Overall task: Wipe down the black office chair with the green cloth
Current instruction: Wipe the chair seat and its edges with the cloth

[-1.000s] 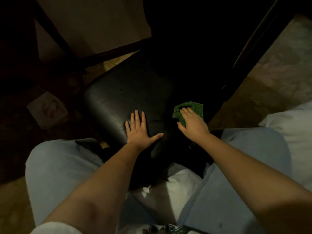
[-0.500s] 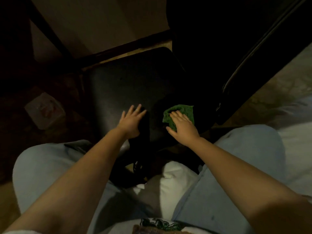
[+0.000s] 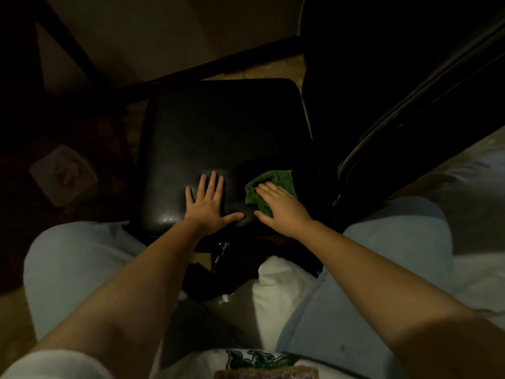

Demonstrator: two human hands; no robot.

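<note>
**Seat wipe in progress: left hand reset to a flat brace**

Change: half a second earlier the left hand [image 3: 207, 207] lay bent over the near edge of the chair seat [image 3: 218, 127]. It now rests flat on the seat's near part, fingers straight and spread, thumb out, holding nothing. The right hand [image 3: 281, 209] has stayed at the seat's near right corner, pressing the green cloth [image 3: 276, 177] down under extended fingers. No curl round the cloth is visible.

Meaning: judged from this, the seat is braced for a further wiping pass. The seat's far part and the backrest [image 3: 382, 64] to the right of the seat appear not yet reached.

Containers: a pale square object [image 3: 64, 175] lies on the floor left of the seat. Whether it is a container, and what it holds, cannot be told.
</note>
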